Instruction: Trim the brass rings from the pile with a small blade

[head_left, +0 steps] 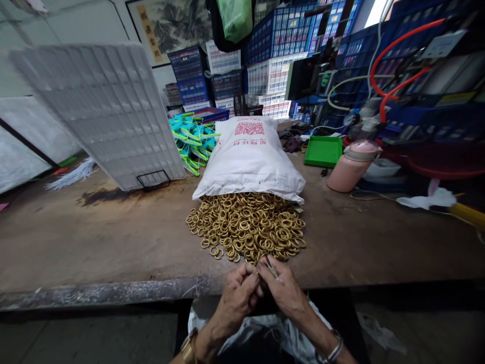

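Both hands meet over the table's front edge, just before a heap of brass-coloured rings (pixel 250 227). My left hand (pixel 239 290) is closed in a pinch; whatever lies between its fingertips is too small and covered to make out. My right hand (pixel 282 288) is closed around a slim metal tool (pixel 272 268), whose narrow end shows between thumb and forefinger; its exact kind is unclear. The fingertips of the two hands touch or nearly touch. Behind the heap lies a full white woven sack (pixel 250 162) with red print, the rings spreading from its near end.
A tall white ribbed panel (pixel 109 111) leans on the left, beside turquoise and lime-green plastic pieces (pixel 193 141). To the right are a green tray (pixel 323 151), a pink bottle (pixel 350 169) and a machine with orange hoses (pixel 382 65). Stacked crates (pixel 280 33) fill the back.
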{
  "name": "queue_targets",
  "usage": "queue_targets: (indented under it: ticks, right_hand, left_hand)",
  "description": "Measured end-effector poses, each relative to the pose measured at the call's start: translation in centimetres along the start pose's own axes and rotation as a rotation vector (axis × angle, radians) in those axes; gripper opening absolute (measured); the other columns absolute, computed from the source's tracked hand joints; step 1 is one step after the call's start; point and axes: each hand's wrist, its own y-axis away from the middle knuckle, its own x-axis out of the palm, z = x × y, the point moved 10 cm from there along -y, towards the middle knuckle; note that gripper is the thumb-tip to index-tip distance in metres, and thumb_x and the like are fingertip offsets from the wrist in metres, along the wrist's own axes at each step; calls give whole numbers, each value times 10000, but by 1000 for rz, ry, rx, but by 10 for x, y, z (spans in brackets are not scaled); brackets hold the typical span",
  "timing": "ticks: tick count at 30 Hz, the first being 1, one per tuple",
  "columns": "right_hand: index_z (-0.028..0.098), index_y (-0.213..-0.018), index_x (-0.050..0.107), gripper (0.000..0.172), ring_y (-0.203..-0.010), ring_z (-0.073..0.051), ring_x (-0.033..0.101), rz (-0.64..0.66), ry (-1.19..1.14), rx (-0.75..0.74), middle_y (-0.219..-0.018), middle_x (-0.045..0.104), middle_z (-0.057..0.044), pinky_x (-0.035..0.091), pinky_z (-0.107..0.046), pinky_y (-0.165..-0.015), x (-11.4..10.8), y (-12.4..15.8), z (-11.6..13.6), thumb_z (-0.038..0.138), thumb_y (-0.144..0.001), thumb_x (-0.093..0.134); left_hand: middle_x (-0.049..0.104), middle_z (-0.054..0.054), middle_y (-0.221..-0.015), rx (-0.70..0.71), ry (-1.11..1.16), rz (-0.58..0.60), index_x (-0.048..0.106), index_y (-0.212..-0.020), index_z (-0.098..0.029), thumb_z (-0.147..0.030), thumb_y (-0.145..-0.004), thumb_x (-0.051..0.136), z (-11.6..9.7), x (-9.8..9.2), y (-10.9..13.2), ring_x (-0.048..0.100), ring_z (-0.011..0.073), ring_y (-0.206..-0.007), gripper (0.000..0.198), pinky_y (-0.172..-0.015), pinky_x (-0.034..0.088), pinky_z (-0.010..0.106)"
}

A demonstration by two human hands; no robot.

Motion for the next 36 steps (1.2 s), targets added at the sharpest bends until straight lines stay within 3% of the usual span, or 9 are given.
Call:
queue_targets:
  ticks: [6,10,14,20,27,31,36]
  right_hand:
    - [178,-673,497,307,-528,-106,444,-8,-49,26,-542,475,34,363,-212,-532,-5,2,0,448,-774,393]
    - [187,-701,493,270,-555,-122,471,-42,160,-16,-580,503,16,369,-226,-555,-11,7,-1,403,-787,356]
    - [197,-732,482,152,-562,-135,499,72,386,-95,-600,535,-1,353,-230,-550,1,13,-2,220,-749,333]
    - [195,-815,478,284,-622,-152,541,120,617,-97,-653,583,-18,322,-228,-571,7,17,1,50,-618,335]
    - [190,-806,473,283,-607,-144,545,27,818,-63,-667,608,-19,249,-226,-529,-1,12,0,13,-606,377]
    - [195,-805,476,269,-520,-137,521,-78,881,-57,-583,583,3,222,-232,-503,-18,9,-8,24,-626,371]
    - [204,-841,491,261,-614,-149,566,-58,815,-169,-692,629,-8,273,-234,-547,-3,16,-1,43,-676,367]
  left_hand:
    - [398,-74,-501,-26,127,18,459,-691,-160,-440,-741,526,0,3,4,223,13,-340,293,-335,129,168]
    - [344,-92,-426,-8,68,-24,453,-664,-161,-455,-741,521,-1,0,4,223,17,-334,311,-349,122,170]
    - [419,-69,-492,16,37,-82,443,-668,-161,-461,-700,565,1,-6,3,253,17,-364,325,-364,143,171]
    - [397,-70,-492,140,-21,-73,451,-652,-155,-443,-723,543,-5,-6,3,272,28,-393,311,-383,190,173]
    - [390,-84,-463,36,80,-35,420,-660,-171,-434,-742,527,-6,-6,18,245,20,-343,296,-352,154,171]
    - [457,-66,-511,31,178,-43,438,-719,-173,-380,-766,527,-11,-18,26,277,21,-351,230,-351,187,159]
    - [528,-7,-666,16,379,-124,460,-706,-153,-387,-761,526,-6,-42,19,377,39,-437,250,-363,245,152]
